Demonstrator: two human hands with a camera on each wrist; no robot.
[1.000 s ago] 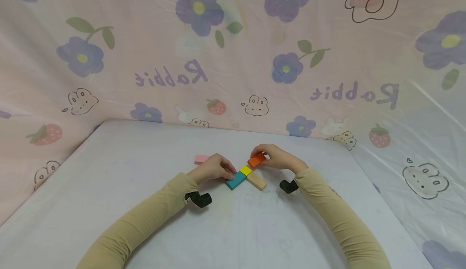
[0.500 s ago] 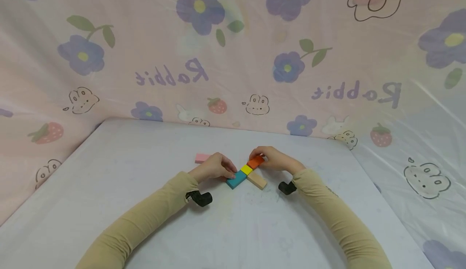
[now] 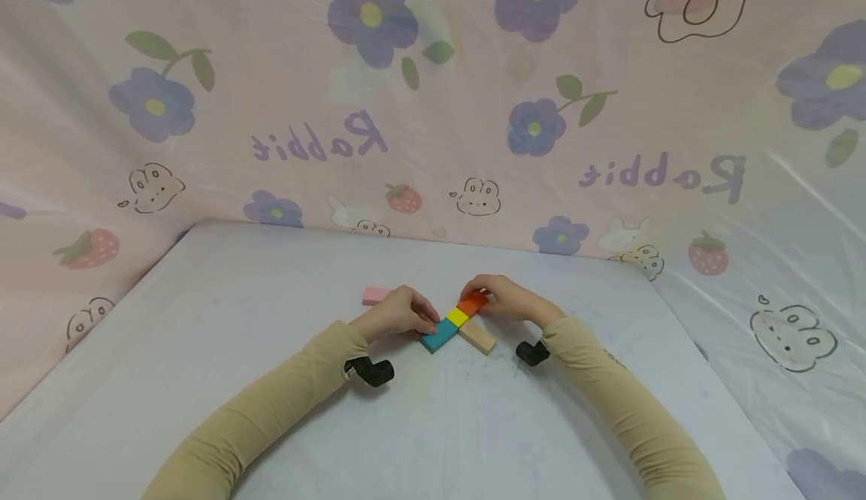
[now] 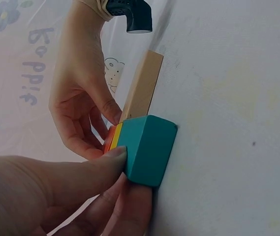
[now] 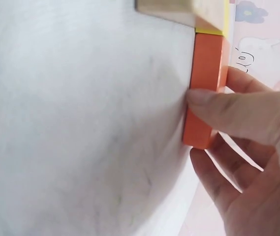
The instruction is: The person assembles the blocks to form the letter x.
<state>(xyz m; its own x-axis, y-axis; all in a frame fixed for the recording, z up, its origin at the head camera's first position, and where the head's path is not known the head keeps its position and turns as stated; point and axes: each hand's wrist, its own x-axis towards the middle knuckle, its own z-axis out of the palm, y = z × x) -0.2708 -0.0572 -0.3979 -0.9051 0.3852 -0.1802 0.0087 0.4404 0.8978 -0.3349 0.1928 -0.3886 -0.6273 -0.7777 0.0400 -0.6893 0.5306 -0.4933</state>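
Plainly, the orange block [image 3: 473, 304] lies on the white table [image 3: 338, 440] at the far right end of a short slanting row; its inner end touches the small yellow block [image 3: 457, 317], which sits in the middle, and the teal block [image 3: 440, 336] adjoins the yellow one on the other side, making the end nearer the wearer. The right hand [image 3: 510, 298] pinches the orange block; in the right wrist view its thumb presses the near long side while the fingertips lie round the outer end and the far side. The left hand [image 3: 399, 310] grips the teal block, its thumb on one side and fingers at the opposite side, as the left wrist view shows. A plain wooden block [image 3: 477, 337] runs off from the row at an angle, one end up against it by the yellow block and the other pointing toward the wearer's right; neither hand holds it. Well apart from the row, a pink block [image 3: 375, 295] rests on the table beyond the left hand, which partly hides it in the head view. Both arms wear tan sleeves [image 3: 271, 402]; a black device [image 3: 373, 371] juts from the left cuff, and another black device [image 3: 531, 353] from the right; behind the table hangs a pale pink sheet [image 3: 433, 120], printed with purple flowers, strawberries, rabbits and mirrored lettering.
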